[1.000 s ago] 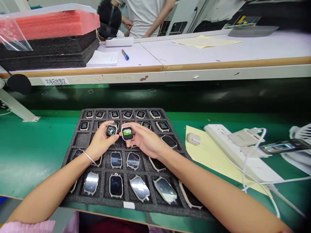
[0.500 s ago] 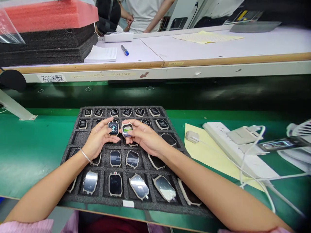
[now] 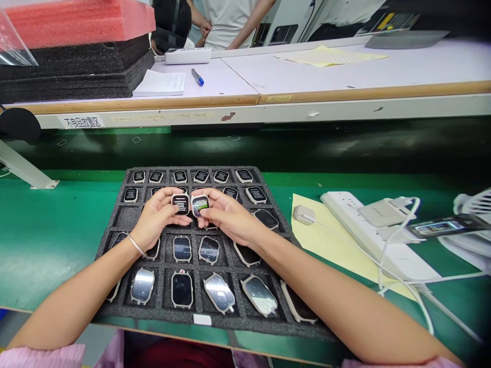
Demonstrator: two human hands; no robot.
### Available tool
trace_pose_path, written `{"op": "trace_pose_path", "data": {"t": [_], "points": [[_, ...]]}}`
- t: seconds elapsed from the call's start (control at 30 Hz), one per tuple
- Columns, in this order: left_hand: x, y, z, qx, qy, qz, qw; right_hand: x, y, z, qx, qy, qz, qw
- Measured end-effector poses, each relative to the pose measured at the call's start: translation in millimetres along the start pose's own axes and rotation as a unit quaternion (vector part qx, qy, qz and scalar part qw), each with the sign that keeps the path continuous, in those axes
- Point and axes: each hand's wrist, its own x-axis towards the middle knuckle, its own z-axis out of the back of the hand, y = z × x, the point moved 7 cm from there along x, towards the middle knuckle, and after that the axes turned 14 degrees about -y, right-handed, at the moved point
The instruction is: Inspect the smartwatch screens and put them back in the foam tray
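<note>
Head view: above a dark-grey foam tray [image 3: 163, 283] on a green bench [image 3: 61, 230], the left hand [image 3: 155, 214] grips a pale-framed rectangular watch body [image 3: 181, 203] showing white text on black, too small to read. Just beside it, the right hand [image 3: 226, 212] pinches a second pale-framed watch body [image 3: 199, 203] with a partly green screen, thumb over its lower part. Both face up, presumably for viewing together; compartments separate the other watch bodies [image 3: 182, 290].

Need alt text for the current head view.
The left hand holds a square, pale-framed smartwatch showing white text on black; the right hand holds a matching smartwatch with green on its screen. Below them, a dark grey foam tray of smartwatches lies on a green worktop.
</note>
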Motion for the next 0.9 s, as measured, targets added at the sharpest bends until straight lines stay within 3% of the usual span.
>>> {"op": "trace_pose_path", "data": {"t": [0.5,0.73,0.9], "points": [[-0.5,-0.4,-1.4,0.002,-0.004,-0.012,1.000,1.4,0.5,0.2,-0.011,0.001,0.016,1.000],[1.2,3.4,-0.7,-0.015,-0.007,0.029,0.999,1.4,-1.0,1.3,-0.016,-0.004,0.012,1.000],[-1.0,1.6,-1.7,-0.010,0.007,0.020,1.000,1.6,-1.3,2.1,-0.022,-0.009,0.008,1.000]]}}
